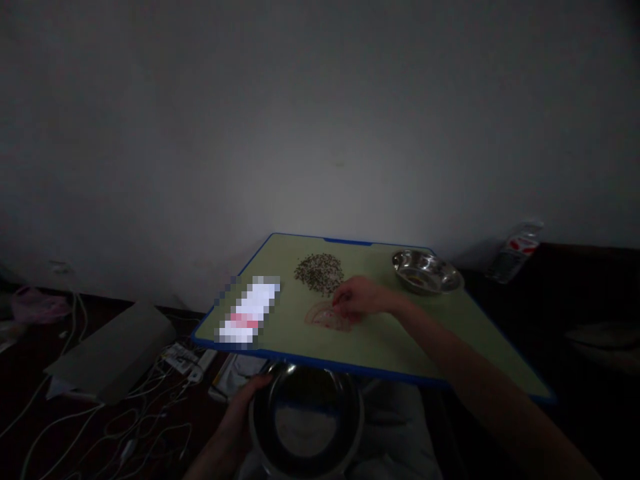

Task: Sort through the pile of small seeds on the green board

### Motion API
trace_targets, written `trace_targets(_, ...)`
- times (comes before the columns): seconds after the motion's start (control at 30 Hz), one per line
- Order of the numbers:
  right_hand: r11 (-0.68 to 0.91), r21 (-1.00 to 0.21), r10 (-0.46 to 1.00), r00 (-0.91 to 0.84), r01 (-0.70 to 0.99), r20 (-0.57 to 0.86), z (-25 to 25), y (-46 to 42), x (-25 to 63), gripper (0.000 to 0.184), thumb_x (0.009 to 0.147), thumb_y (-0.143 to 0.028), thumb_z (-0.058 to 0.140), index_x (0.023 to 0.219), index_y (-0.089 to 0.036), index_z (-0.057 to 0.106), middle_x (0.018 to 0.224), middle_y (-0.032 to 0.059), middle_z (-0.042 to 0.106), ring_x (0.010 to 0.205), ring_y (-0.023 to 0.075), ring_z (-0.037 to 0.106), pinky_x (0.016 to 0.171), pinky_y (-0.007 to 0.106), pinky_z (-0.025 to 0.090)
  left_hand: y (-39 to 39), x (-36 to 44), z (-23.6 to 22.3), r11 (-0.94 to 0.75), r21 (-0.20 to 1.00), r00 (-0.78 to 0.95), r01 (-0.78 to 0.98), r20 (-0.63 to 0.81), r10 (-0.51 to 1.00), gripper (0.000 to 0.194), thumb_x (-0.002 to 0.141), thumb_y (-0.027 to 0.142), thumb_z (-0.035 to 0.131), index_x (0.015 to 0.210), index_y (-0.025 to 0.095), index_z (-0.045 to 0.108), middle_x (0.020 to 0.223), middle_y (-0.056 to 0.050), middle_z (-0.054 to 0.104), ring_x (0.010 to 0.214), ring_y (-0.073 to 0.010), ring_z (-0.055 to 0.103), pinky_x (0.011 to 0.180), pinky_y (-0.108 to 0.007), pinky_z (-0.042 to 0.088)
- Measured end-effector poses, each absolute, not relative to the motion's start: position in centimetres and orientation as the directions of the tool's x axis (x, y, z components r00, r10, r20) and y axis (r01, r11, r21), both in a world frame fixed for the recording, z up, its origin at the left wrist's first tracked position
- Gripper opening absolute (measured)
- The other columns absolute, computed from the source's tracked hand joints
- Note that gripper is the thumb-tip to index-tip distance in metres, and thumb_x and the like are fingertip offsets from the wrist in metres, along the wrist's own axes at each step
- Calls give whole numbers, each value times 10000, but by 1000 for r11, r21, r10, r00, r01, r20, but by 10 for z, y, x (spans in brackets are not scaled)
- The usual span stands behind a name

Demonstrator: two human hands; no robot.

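Seed pile (319,272), small dark + pale bits, lies on blue-edged tabletop (400,347), toward far side, left of ctr. R hand (363,295) is just beside pile's near edge, over pink half-round pattern (316,315); its fingers are curled in, can't tell if they grip anything. L hand (246,399) has its fingers closed on upper-left rim of deep steel bowl (306,427), below tabletop's near edge. Shallow steel basin (447,280) sits near far right corner, w/ smth small inside

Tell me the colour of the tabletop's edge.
The tabletop's edge is blue, shown in the head view.
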State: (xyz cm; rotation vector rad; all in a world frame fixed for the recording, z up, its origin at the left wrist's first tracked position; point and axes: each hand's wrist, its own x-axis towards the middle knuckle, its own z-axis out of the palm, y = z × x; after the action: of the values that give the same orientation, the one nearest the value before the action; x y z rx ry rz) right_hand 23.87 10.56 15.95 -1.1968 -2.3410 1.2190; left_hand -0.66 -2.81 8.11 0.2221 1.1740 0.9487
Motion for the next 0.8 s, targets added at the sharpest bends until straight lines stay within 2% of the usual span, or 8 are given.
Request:
trace_targets(0.13,407,-660,797,-599,631,-81,162,133,227,151,705,-262,542,743,-149,634,497,-4,599,426,113,567,400,187,434,-31,-6,78,596,629,89,-498,-647,757,114,635,217,598,581,134,655,534,-58,696,565,-214,651,609,-302,476)
trace_targets(0.23,437,-600,848,-530,670,25,167,151,227,131,702,-241,551,712,-142,636,497,0,601,417,94,558,412,165,424,-26,-9,63,628,617,181,-475,-630,755,104,592,249,642,592,145,653,564,-53,704,631,-237,657,658,-328,475)
trace_targets(0.4,403,-658,894,-429,637,132,167,162,246,159,747,-274,508,779,-141,590,560,6,609,416,85,555,361,148,405,-10,-17,30,756,586,328,-291,-681,655,121,572,255,672,556,138,646,521,-33,678,725,-282,641,734,-396,457)
trace_targets(0.47,389,-671,914,-352,631,200,163,161,260,155,767,-278,484,801,-145,556,613,10,613,425,80,559,339,139,386,-8,-17,22,698,657,319,-285,-621,716,161,630,297,647,626,136,651,615,-30,688,770,-270,625,741,-393,459)
trace_targets(0.53,364,-660,931,-247,658,267,158,158,273,136,788,-268,453,811,-152,518,641,4,608,404,65,543,321,128,359,-11,-15,19,669,687,312,-284,-594,742,223,725,336,566,788,135,639,826,-28,675,829,-233,601,747,-383,467)
trace_targets(0.63,292,-641,942,-99,710,320,151,150,285,113,825,-239,392,834,-158,471,588,-17,594,363,50,514,332,120,348,-20,-8,20,639,718,301,-275,-567,767,285,799,327,475,1024,168,546,1074,-48,572,903,-195,562,761,-388,473)
trace_targets(0.7,217,-636,949,-9,741,314,147,145,287,112,836,-232,379,848,-155,458,510,-30,573,327,53,494,330,123,345,-24,-3,20,621,741,292,-256,-553,780,303,798,315,480,1068,184,518,1111,-57,546,928,-199,551,766,-392,472)
trace_targets(0.8,85,-662,974,79,745,214,147,138,282,123,812,-234,424,872,-136,470,466,-11,584,287,74,480,288,139,331,-19,2,17,605,770,283,-204,-545,789,310,786,320,497,1065,188,523,1101,-48,550,937,-212,549,759,-388,474)
